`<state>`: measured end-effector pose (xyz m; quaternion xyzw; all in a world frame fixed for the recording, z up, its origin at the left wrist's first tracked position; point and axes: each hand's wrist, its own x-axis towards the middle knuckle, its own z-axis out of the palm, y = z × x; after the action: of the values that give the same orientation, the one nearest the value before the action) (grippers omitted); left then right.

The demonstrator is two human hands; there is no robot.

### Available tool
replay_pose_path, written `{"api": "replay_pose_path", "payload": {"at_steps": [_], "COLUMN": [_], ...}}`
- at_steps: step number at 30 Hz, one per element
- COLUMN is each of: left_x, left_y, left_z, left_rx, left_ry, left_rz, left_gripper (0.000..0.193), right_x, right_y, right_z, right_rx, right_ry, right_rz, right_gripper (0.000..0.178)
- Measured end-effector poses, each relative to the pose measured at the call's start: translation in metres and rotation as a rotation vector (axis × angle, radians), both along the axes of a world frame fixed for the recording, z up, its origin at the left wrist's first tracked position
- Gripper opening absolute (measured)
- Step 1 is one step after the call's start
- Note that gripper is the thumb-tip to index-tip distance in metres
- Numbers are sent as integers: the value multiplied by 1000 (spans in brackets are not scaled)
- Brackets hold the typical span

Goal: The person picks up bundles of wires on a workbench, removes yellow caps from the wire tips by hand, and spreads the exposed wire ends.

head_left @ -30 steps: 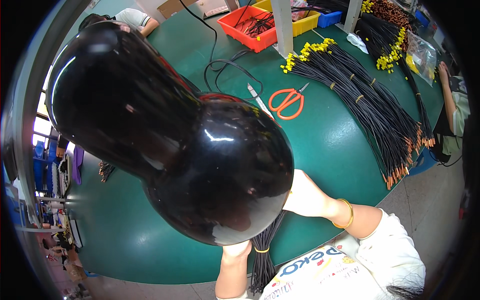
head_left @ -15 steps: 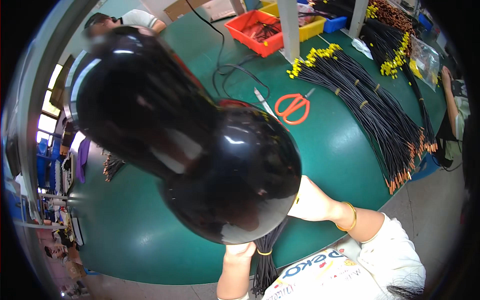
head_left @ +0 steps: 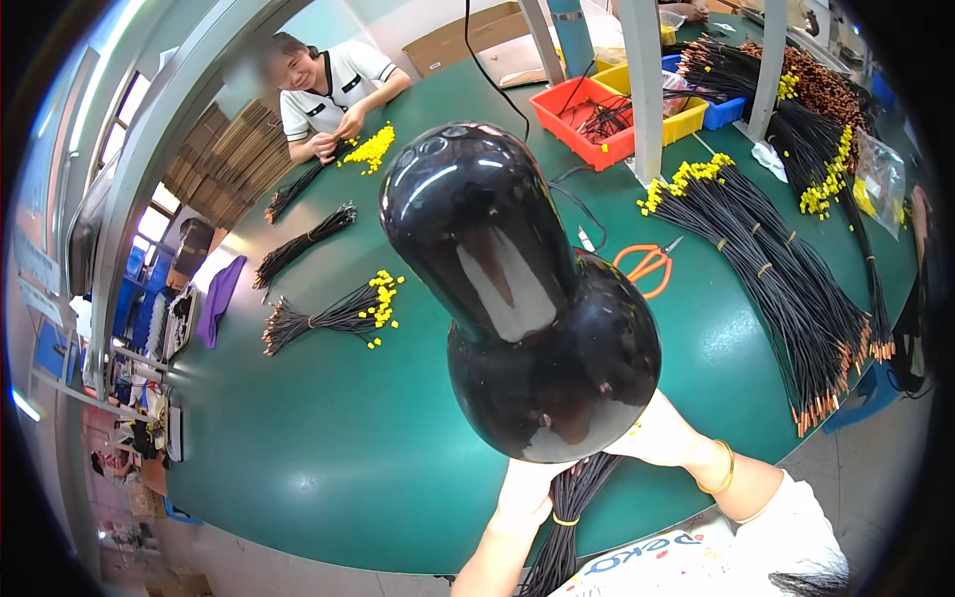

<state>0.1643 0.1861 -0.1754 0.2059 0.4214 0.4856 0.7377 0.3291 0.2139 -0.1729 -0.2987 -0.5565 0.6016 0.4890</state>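
Note:
A large glossy black rounded object (head_left: 557, 368) fills the middle of the view and covers the fingers of both hands. Below it a bundle of black cables (head_left: 563, 542), tied with a yellowish band, runs down toward my body. My left hand (head_left: 524, 488) lies against the left side of this bundle, its fingers mostly hidden. On the right, my right hand (head_left: 659, 435) reaches in beneath the black object near the bundle's upper part; small yellow bits show at its edge. What either hand grips is out of sight.
Orange-handled scissors (head_left: 647, 269) lie beyond my right hand on the green table (head_left: 328, 448). Yellow-capped cable bundles (head_left: 776, 274) spread at the right. A red bin (head_left: 587, 124) stands at the back. More bundles (head_left: 328, 316) lie left, before a seated co-worker (head_left: 338, 95) handling cables.
The view has shifted, bringing the co-worker and the left-hand bundles into sight. The black object now covers less of the table. Both hands stay by the cable bundle.

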Motion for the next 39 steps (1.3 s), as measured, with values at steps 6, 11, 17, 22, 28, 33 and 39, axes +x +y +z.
{"api": "replay_pose_path", "payload": {"at_steps": [6, 11, 17, 22, 28, 33, 39], "left_x": [-2, -1, -3, 4, -4, 2, 0], "left_y": [1, -4, -4, -1, 0, -3, -6], "left_z": [2, 1, 2, 4, -12, -4, -9], "left_rx": [-3, -35, -4, 56, 112, 17, 77], "left_ry": [-18, -8, 0, 119, 29, -43, -110], "left_rz": [-55, -60, -69, -6, 38, 101, 80], "left_gripper": [28, 27, 24, 20, 28, 33, 36], "right_x": [0, 6, 7, 10, 7, 6, 2], "right_y": [3, 5, 10, 11, 13, 9, 7], "right_z": [12, 13, 15, 1, 0, -7, -7], "right_rx": [-46, -86, 9, -26, -77, -133, -142], "right_ry": [30, 95, -8, -30, 58, 99, 156], "right_rz": [26, 139, 149, 98, 166, 176, 168], "right_gripper": [23, 22, 19, 19, 18, 17, 16]}}
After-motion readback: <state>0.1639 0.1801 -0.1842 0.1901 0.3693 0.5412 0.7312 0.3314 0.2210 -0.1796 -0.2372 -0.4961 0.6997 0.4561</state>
